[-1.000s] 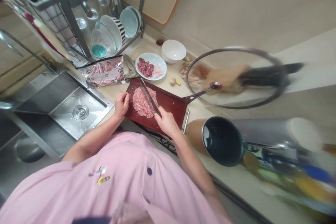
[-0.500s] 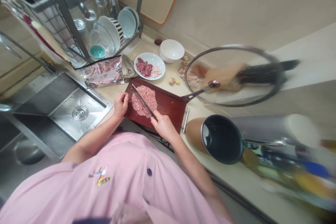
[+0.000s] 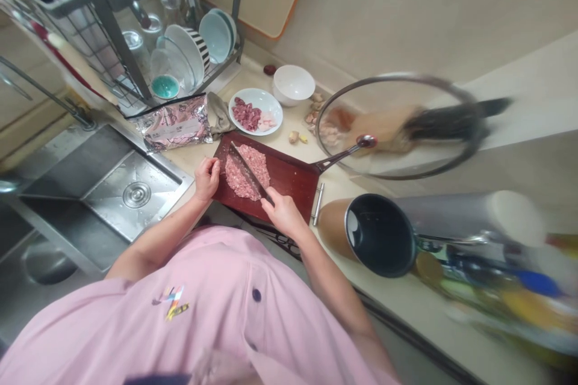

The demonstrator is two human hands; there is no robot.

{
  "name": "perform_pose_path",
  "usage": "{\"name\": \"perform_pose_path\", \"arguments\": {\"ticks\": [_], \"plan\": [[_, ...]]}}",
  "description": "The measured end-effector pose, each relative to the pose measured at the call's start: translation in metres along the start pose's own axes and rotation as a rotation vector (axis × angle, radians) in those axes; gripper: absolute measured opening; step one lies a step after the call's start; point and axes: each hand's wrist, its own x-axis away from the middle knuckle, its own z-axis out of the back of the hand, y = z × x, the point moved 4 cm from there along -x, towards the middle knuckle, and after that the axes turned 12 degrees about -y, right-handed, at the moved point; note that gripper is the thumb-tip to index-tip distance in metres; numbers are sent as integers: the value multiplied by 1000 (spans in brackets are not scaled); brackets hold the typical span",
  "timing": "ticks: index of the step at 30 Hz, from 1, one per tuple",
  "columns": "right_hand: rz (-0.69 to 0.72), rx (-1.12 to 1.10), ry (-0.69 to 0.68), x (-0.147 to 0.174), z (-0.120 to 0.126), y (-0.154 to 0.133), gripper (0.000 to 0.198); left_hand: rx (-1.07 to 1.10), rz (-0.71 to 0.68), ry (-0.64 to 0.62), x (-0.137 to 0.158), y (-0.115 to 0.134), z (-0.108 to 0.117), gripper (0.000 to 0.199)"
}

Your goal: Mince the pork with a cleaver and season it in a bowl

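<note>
A mound of minced meat (image 3: 258,159) lies spread on the dark red cutting board (image 3: 295,186). My right hand (image 3: 283,212) is closed round the handle of a knife (image 3: 247,168), probably a cleaver, seen nearly edge-on. Its blade stands in the mince, slanting from lower right to upper left. My left hand (image 3: 207,178) is curled closed at the board's left end and seems to hold it there; its inner fingers are hidden. Just behind the board, a white plate (image 3: 271,102) bears dark red meat pieces (image 3: 246,115) and pale fatty pieces (image 3: 266,122).
A steel sink (image 3: 121,180) is at left, below a dish rack (image 3: 124,54). Behind the board are a foil bag (image 3: 176,123), white bowl (image 3: 293,85) and ginger pieces (image 3: 294,136). A glass lid (image 3: 397,177) and dark pot (image 3: 382,237) stand at right.
The knife blade and my right hand have shifted slightly right across the mince. My left hand stays at the board's end. The whole view has moved a little.
</note>
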Motion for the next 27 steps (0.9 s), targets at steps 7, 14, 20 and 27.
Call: {"name": "perform_pose_path", "arguments": {"ticks": [7, 14, 20, 27], "plan": [[-30, -64, 16, -7, 8, 12, 25, 13, -5, -1, 0, 0, 0, 27], [-88, -320, 17, -15, 11, 31, 12, 0, -23, 3, -2, -1, -1, 26], [-88, -1197, 127, 32, -25, 47, 26, 37, -18, -4, -3, 0, 1, 26], [-335, -1595, 260, 87, -103, 69, 37, 63, 2, -31, -3, 2, -1, 27]]}}
